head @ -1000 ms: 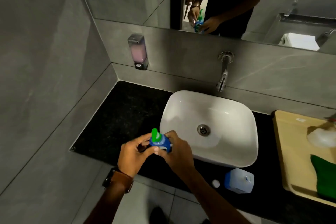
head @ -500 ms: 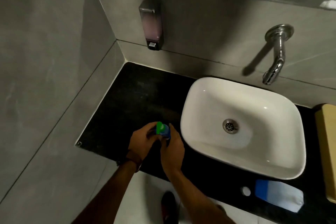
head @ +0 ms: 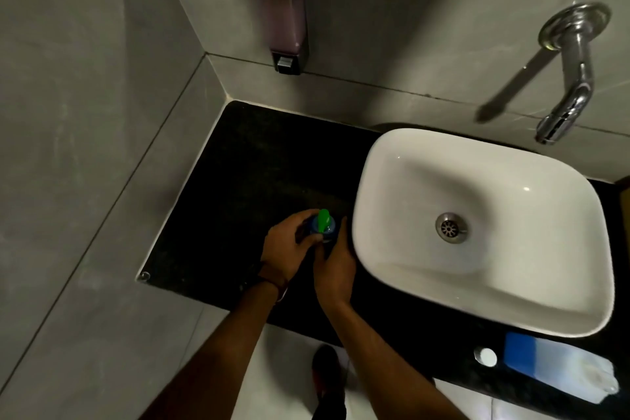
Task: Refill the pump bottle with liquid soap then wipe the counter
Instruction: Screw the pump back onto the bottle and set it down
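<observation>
Hands lowered onto counter (head: 218, 187); left hand (head: 284, 245), right hand (head: 335, 262) both clasp pump bottle (head: 324, 227).

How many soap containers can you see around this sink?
3: pump bottle held over the counter, wall dispenser above, refill container at the front right. Others may be out of frame.

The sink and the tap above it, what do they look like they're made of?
The sink looks like white glazed ceramic: smooth and glossy, with small bright highlights on its curved wall. The tap looks like chrome-plated or polished metal, mirror-bright with sharp reflections along the spout; which one cannot be told.
</observation>
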Available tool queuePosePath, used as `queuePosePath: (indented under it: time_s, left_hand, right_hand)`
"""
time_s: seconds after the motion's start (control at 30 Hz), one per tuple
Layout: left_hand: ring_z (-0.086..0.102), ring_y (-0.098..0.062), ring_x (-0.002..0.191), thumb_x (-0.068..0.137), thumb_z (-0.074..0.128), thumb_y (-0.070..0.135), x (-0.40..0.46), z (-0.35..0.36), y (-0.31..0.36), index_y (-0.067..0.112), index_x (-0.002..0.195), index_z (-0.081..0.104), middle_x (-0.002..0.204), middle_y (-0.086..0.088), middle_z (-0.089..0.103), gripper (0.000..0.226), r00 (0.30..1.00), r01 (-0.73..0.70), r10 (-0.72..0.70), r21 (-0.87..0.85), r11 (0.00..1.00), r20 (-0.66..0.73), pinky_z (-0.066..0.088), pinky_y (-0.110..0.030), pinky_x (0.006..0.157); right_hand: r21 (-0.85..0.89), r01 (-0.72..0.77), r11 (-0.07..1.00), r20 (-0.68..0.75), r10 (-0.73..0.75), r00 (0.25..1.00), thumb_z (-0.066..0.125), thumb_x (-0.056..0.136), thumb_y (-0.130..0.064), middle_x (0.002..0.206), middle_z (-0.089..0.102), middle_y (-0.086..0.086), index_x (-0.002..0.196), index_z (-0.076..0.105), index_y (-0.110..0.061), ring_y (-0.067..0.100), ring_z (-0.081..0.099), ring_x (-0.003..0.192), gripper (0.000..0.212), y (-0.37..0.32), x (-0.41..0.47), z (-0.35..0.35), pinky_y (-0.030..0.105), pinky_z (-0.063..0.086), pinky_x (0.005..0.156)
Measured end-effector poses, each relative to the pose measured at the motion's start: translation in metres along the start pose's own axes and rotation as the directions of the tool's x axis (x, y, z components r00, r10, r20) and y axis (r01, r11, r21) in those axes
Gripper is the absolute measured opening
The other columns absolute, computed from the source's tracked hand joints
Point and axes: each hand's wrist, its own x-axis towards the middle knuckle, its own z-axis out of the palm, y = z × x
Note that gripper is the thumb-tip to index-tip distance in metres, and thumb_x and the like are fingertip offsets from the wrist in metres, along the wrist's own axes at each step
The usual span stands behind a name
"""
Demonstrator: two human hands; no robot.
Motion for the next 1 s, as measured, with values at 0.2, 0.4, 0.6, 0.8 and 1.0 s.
queuePosePath:
  time_s: [0.2, 0.4, 0.6, 0.8, 1.0]
  left_hand:
    - [0.056, -0.017, 0.13, 0.093, 0.07, 0.023, -0.013, 0.01, -0.018, 0.027, 0.146, 0.049, 0.141, 0.0, 0.06, 0.058, 0.996, 0.084, -0.084, 0.018, 0.996, -0.001, 0.044, -0.038, 0.113]
    - [0.058, -0.017, 0.127, 0.097, 0.062, 0.019, -0.008, 0.024, -0.021, 0.029, 0.144, 0.051, 0.138, 0.0, 0.063, 0.049, 0.992, 0.106, -0.107, -0.021, 0.994, -0.069, 0.046, -0.041, 0.111]
    - [0.06, -0.016, 0.124, 0.098, 0.062, 0.025, -0.004, 0.026, -0.025, 0.028, 0.142, 0.053, 0.135, 0.0, 0.065, 0.045, 0.99, 0.114, -0.113, -0.003, 0.994, -0.088, 0.047, -0.033, 0.108]
    - [0.058, -0.023, 0.127, 0.1, 0.058, 0.031, -0.017, 0.03, -0.027, 0.02, 0.149, 0.044, 0.14, -0.007, 0.061, 0.053, 0.972, 0.215, -0.212, 0.019, 0.976, -0.096, 0.046, -0.039, 0.11]
    - [0.058, -0.03, 0.126, 0.102, 0.049, 0.025, -0.065, 0.061, -0.016, 0.022, 0.144, 0.052, 0.137, -0.009, 0.062, 0.042, 0.95, 0.308, -0.3, 0.101, 0.946, -0.084, 0.044, -0.038, 0.11]
  right_hand:
    - [0.04, -0.099, 0.994, -0.053, 0.101, 0.993, 0.055, 0.1, -0.027, 0.139, 0.057, 0.007, 0.143, 0.046, -0.021, 0.026, 0.055, 0.128, 0.044, 0.009, -0.004, 0.004, 0.04, 0.04, 0.112]
    - [0.077, -0.168, 0.983, -0.162, 0.179, 0.971, 0.06, 0.1, -0.019, 0.132, 0.058, 0.002, 0.137, 0.055, -0.02, 0.015, 0.052, 0.125, 0.038, 0.005, 0.013, 0.012, 0.024, 0.03, 0.114]
    - [0.171, -0.171, 0.97, -0.075, 0.186, 0.98, 0.053, 0.104, -0.027, 0.148, 0.052, 0.011, 0.15, 0.043, -0.016, 0.026, 0.048, 0.139, 0.049, 0.011, 0.012, 0.014, 0.04, 0.033, 0.119]
    - [0.015, -0.097, 0.995, -0.133, 0.098, 0.986, 0.058, 0.101, -0.022, 0.151, 0.051, 0.013, 0.148, 0.048, -0.013, 0.028, 0.045, 0.141, 0.049, 0.014, -0.001, 0.001, 0.043, 0.03, 0.121]
    - [0.028, -0.076, 0.997, -0.088, 0.078, 0.993, 0.059, 0.1, -0.019, 0.118, 0.073, 0.004, 0.123, 0.069, -0.016, 0.019, 0.069, 0.106, 0.025, 0.056, -0.05, -0.05, 0.038, 0.054, 0.097]
